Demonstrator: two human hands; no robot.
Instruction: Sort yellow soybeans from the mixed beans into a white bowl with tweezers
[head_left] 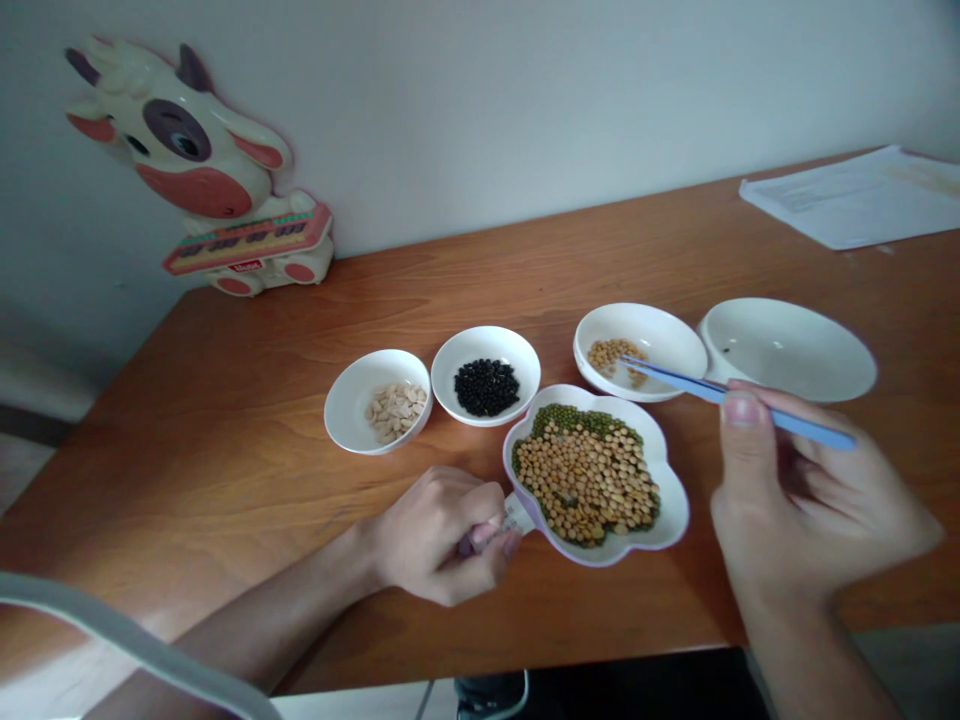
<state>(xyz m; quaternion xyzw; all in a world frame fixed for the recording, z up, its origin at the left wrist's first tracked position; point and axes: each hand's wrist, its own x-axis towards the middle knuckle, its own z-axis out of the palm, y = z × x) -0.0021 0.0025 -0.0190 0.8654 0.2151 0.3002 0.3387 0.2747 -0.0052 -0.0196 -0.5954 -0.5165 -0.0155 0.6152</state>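
Note:
My left hand (pixel 439 535) grips the handle of a flower-shaped bowl (pixel 673 512) filled with yellow soybeans and green mung beans. My right hand (pixel 810 500) holds blue tweezers (pixel 720 393), whose tips reach over a small white bowl (pixel 667 335) with a few soybeans in it. Whether a bean sits between the tips I cannot tell. To the left stand a white bowl of black beans (pixel 486 385) and a white bowl of pale seeds (pixel 395 409).
A white bowl (pixel 787 345), nearly bare, stands at the right. White papers (pixel 855 195) lie at the far right of the wooden table (pixel 247 400). A cow-shaped toy keyboard (pixel 217 180) leans against the wall at the back left. The table's front edge runs close below my hands.

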